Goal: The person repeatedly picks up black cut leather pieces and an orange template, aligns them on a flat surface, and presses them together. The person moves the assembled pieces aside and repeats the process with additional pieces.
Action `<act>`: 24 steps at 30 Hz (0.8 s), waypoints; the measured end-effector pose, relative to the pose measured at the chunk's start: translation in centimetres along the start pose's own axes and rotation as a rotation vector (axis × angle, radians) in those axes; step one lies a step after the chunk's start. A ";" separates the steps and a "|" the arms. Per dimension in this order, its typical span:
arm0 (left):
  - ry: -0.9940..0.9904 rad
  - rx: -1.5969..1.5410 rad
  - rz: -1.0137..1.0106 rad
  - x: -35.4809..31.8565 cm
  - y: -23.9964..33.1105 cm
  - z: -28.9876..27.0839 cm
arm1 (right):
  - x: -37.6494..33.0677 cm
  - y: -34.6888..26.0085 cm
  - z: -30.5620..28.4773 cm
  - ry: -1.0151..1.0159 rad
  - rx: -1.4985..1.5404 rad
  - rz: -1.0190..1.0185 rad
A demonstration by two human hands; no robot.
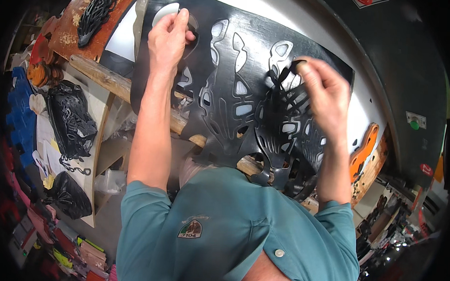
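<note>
A large black sheet (pixel 195 6) with many cut-out openings lies in front of me, its near part hanging over the table edge. At its upper left, my left hand (pixel 169 40) is closed in a pinch beside a rounded opening where white shows through; what the fingers grip is hidden. My right hand (pixel 327 89) pinches the tip of a black lattice-like cut piece (pixel 277 100) between thumb and fingers. That piece is lifted at its far end and its strips twist over the openings. Its near end hangs toward my body.
Another black lattice piece (pixel 96 14) lies on a worn wooden board (pixel 64 38) at far left. Black plastic bags (pixel 70 118) sit on a shelf at left. An orange cutting die (pixel 363 152) is at right, below a dark machine part (pixel 413 73) with a green button. A wooden beam (pixel 104 80) edges the table.
</note>
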State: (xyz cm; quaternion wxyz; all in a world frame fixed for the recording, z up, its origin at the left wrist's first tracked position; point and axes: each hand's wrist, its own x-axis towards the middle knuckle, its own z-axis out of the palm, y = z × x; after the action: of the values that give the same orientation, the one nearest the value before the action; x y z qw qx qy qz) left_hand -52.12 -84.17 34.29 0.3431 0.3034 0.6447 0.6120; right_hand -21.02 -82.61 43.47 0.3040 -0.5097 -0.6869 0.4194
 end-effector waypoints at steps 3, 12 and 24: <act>0.010 0.012 0.020 -2.0 0.6 -0.7 | 2.8 -2.8 -4.1 0.171 0.042 -0.167; -0.124 0.359 -0.088 -15.4 2.0 -6.1 | 2.2 -4.3 -3.0 0.048 -0.485 -0.996; -0.243 -0.012 -0.495 -24.3 1.4 -5.7 | -6.2 6.1 7.4 -0.324 -0.287 -0.723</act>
State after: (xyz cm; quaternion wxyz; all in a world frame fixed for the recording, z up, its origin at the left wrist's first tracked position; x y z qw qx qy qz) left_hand -42.74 -107.10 37.51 0.5590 0.2058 0.6495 0.4725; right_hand -22.74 -89.71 34.70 0.2454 -0.2003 -0.9121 0.2604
